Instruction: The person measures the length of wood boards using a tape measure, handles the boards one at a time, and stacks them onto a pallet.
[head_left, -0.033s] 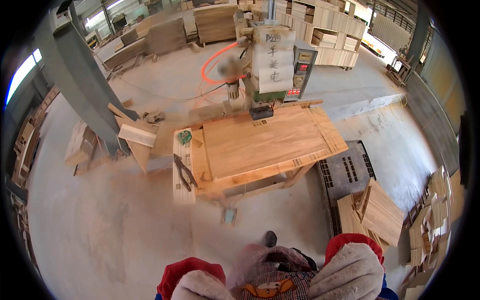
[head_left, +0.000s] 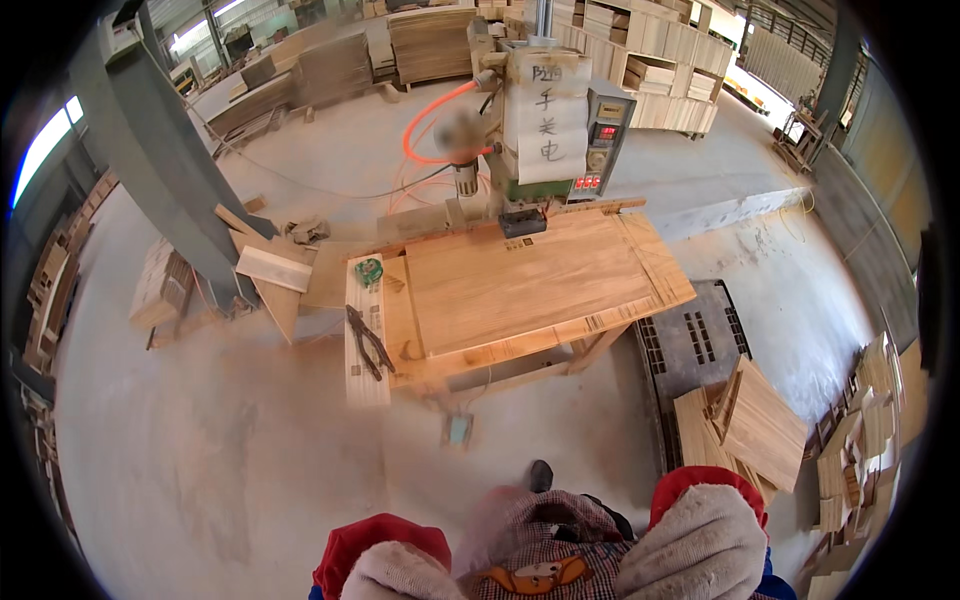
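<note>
At the lower edge, my left hand (head_left: 400,574) wears a whitish work glove, with a red cuff behind it. My right hand (head_left: 697,548), gloved the same way, is raised beside the checked apron (head_left: 560,545). The fingers of both hands run out of the picture or are hidden, and no held thing shows. Both hands are well apart from the wooden worktable (head_left: 530,290) in front of me. Dark-handled pliers (head_left: 369,343) and a green tape measure (head_left: 368,272) lie on a pale board at the table's left end.
Behind the table stands a machine (head_left: 545,125) with a control box (head_left: 603,140) and an orange hose. A pedal-like box (head_left: 458,431) sits on the floor. Wood panels (head_left: 765,425) lie on a black pallet (head_left: 690,335) at right. A grey column (head_left: 165,150) rises at left.
</note>
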